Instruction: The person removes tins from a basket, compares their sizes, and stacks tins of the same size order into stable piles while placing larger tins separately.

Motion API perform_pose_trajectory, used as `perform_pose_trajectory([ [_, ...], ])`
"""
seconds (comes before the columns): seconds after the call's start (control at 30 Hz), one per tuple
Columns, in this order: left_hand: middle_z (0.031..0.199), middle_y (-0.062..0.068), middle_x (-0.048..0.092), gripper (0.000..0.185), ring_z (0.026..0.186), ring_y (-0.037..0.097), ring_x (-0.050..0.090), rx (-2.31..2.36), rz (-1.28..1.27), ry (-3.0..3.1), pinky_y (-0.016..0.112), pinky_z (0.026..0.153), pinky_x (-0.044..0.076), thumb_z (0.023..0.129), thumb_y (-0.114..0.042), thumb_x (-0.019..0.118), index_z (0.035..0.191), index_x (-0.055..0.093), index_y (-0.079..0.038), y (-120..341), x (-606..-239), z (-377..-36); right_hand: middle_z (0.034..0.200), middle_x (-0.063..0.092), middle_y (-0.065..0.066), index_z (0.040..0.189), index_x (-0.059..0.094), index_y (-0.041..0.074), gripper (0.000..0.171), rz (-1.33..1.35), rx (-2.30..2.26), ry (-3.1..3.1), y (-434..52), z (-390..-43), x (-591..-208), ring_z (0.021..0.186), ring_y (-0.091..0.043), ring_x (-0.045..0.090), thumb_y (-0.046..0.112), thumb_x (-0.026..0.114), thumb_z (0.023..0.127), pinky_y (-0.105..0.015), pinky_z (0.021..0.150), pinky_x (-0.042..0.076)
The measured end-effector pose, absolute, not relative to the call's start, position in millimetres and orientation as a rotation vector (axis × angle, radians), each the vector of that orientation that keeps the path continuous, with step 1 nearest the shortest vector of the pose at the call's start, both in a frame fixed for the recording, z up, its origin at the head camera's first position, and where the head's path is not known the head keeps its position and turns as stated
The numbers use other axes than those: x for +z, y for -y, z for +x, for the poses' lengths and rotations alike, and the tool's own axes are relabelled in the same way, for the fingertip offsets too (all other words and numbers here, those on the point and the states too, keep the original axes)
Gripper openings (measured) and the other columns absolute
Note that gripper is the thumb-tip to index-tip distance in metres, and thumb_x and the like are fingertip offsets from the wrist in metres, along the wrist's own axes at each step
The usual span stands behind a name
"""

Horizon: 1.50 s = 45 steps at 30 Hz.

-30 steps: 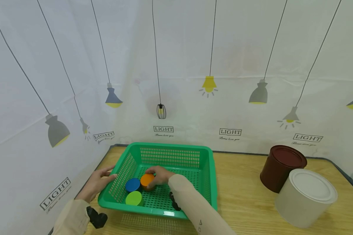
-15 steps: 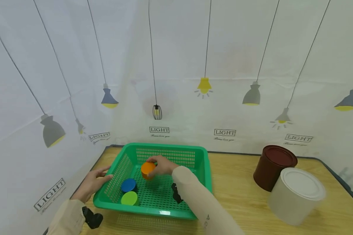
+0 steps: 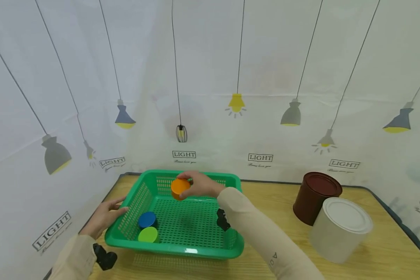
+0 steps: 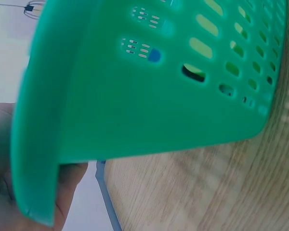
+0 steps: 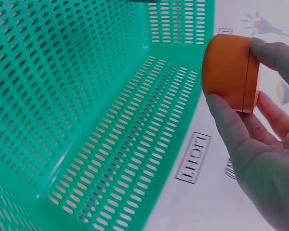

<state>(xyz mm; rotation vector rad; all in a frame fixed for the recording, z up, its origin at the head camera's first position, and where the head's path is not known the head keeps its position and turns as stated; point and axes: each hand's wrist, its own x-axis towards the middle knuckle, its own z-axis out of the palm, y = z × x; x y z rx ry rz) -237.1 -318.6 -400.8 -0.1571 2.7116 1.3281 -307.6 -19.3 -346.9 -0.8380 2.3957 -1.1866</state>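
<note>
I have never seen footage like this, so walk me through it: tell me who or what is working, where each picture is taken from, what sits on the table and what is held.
No machine works here: a person uses two bare hands and wears three cameras. The wide picture comes from the head, looking down at a wooden table. The other two come from the wrists, close to each hand.

On the table stands a green basket holding a blue lid and a light green lid. To the right stand a dark red can and a white can.

The right hand has an orange lid in its grip, raised above the basket floor. The left hand touches the basket's left wall from outside.
</note>
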Motion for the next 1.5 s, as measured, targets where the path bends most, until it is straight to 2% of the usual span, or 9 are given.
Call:
perform_pose_trajectory([
  [0.33,0.119,0.034,0.038,0.061,0.077,0.020,0.059,1.330,-0.130,-2.712,0.034,0.062,0.050,0.090,-0.026,0.053,0.139,0.026,-0.002,315.9,-397.2,-238.7,0.126,0.045,0.002,0.126,0.048,0.014,0.056,-0.965,-1.164,-2.381,-25.3,-287.3,-330.3,0.107,-0.021,0.046,0.016,0.072,0.075,-0.032,0.084,0.042],
  [0.6,0.120,0.034,0.039,0.061,0.079,0.021,0.058,1.376,-0.113,-2.679,0.034,0.064,0.051,0.090,-0.025,0.053,0.139,0.026,-0.002,312.7,-398.0,-241.1,0.126,0.045,-0.009,0.127,0.046,0.007,0.055,-1.031,-1.278,-2.370,-74.5,-274.4,-333.7,0.105,-0.028,0.048,0.012,0.070,0.077,-0.029,0.078,0.048],
  [0.9,0.120,0.034,0.038,0.062,0.081,0.022,0.059,1.353,-0.123,-2.673,0.035,0.065,0.051,0.090,-0.027,0.053,0.139,0.026,-0.002,312.1,-399.2,-244.7,0.126,0.041,-0.018,0.130,0.038,-0.002,0.059,-0.989,-1.392,-2.351,-135.6,-257.3,-350.4,0.109,-0.035,0.043,0.014,0.066,0.080,-0.028,0.078,0.048],
  [1.1,0.122,0.033,0.037,0.064,0.092,0.032,0.054,1.318,-0.133,-2.695,0.036,0.067,0.050,0.088,-0.032,0.055,0.139,0.027,-0.004,314.5,-398.5,-244.6,0.122,0.041,-0.026,0.128,0.037,-0.010,0.058,-0.895,-1.443,-2.446,-161.7,-248.5,-356.6,0.105,-0.041,0.042,0.010,0.065,0.081,-0.031,0.076,0.049],
  [1.3,0.123,0.034,0.035,0.067,0.103,0.040,0.046,1.281,-0.152,-2.697,0.038,0.070,0.049,0.087,-0.036,0.055,0.139,0.026,-0.004,320.5,-397.3,-243.0,0.121,0.043,-0.026,0.127,0.039,-0.009,0.059,-0.865,-1.440,-2.532,-178.8,-245.8,-366.4,0.102,-0.040,0.044,0.016,0.066,0.081,-0.031,0.073,0.050],
  [1.5,0.121,0.034,0.037,0.066,0.096,0.033,0.051,1.296,-0.178,-2.679,0.036,0.068,0.050,0.087,-0.031,0.056,0.139,0.026,-0.002,321.4,-398.4,-241.2,0.117,0.049,-0.022,0.121,0.046,-0.009,0.056,-0.867,-1.369,-2.656,-191.4,-242.6,-391.9,0.097,-0.033,0.048,0.020,0.068,0.079,-0.041,0.076,0.047],
])
